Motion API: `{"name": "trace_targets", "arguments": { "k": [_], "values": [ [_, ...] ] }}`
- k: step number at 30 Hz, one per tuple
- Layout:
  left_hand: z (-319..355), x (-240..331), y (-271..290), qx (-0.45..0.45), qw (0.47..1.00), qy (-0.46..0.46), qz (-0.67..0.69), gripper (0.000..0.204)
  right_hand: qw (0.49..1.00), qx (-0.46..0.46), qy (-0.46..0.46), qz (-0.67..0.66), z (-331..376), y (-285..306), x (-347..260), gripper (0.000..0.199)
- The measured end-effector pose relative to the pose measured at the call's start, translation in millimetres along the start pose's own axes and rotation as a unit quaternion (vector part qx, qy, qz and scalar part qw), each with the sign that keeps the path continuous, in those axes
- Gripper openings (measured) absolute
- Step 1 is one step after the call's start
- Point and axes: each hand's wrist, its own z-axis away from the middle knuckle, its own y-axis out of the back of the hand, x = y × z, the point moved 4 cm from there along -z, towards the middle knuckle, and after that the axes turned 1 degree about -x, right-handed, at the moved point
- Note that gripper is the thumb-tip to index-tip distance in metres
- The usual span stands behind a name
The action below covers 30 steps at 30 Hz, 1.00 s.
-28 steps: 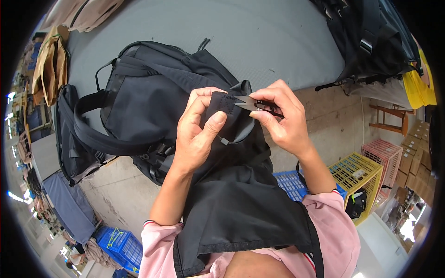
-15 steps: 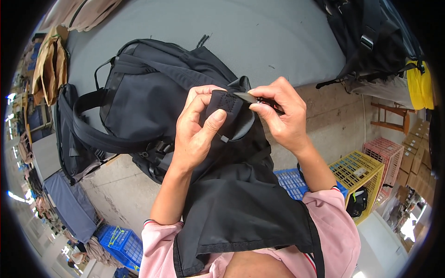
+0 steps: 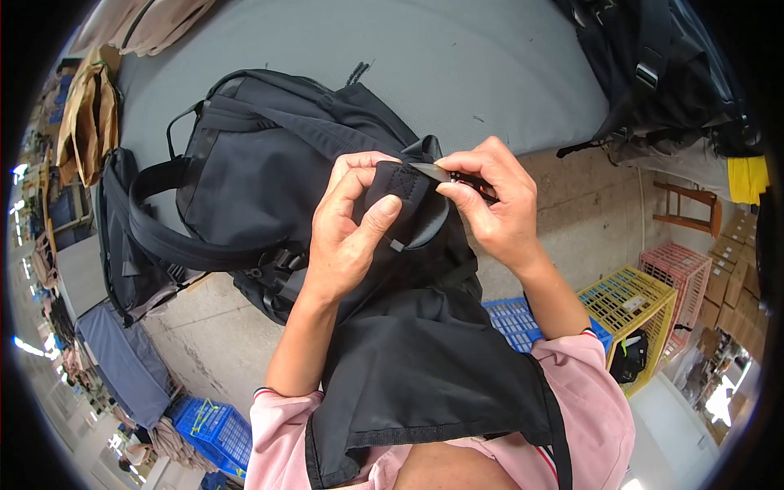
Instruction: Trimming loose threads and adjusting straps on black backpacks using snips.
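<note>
A black backpack [image 3: 253, 167] lies on the grey tabletop, its front edge hanging toward me. My left hand [image 3: 347, 220] pinches a stitched black strap end [image 3: 398, 181] between thumb and fingers, holding it up over the bag. In my right hand [image 3: 498, 200] is a pair of small thread snips [image 3: 429, 171] with pointed steel blades and a dark handle. Their tip touches or nearly touches the right edge of the stitching; the exact contact cannot be made out. A loop of black webbing [image 3: 425, 147] stands up just behind the strap end.
More black bags [image 3: 653, 73] rest at the table's right end, and another black bag [image 3: 135, 245] at its left. Yellow [image 3: 627, 296], pink and blue plastic crates stand below on the right. A brown paper bag [image 3: 86, 114] is at the far left. Loose thread bits lie on the grey tabletop [image 3: 465, 57].
Both hands stay almost in place. The strap end has tilted slightly and the snips have shifted a little to the left along its edge.
</note>
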Motion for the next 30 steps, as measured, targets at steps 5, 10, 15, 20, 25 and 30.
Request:
{"name": "trace_targets", "arguments": {
  "k": [5, 10, 15, 20, 25, 30],
  "values": [
    [0, -1, 0, -0.006, 1.000, -0.012, -0.017, 0.022, 0.999, -0.014, -0.022, -0.042, -3, -2, -1, 0.017],
    [0, 0, -1, -0.001, 1.000, -0.001, -0.021, 0.022, 0.999, -0.028, -0.015, -0.010, -3, -4, -1, 0.016],
    [-2, 1, -2, -0.004, 0.999, -0.009, -0.036, 0.024, 0.999, -0.001, -0.023, -0.041, 2, -6, 4, 0.016],
    [-3, 1, -4, 0.005, 1.000, -0.006, -0.023, 0.025, 0.997, 0.032, -0.038, -0.063, 7, -4, 4, 0.016],
    [-3, 1, -5, 0.006, 0.999, -0.006, -0.035, 0.024, 0.996, 0.005, -0.057, -0.061, 7, -4, 7, 0.018],
    [-2, 1, -5, 0.005, 0.998, -0.021, -0.053, 0.025, 0.999, 0.043, -0.032, -0.004, 9, -2, 2, 0.018]
  ]
}}
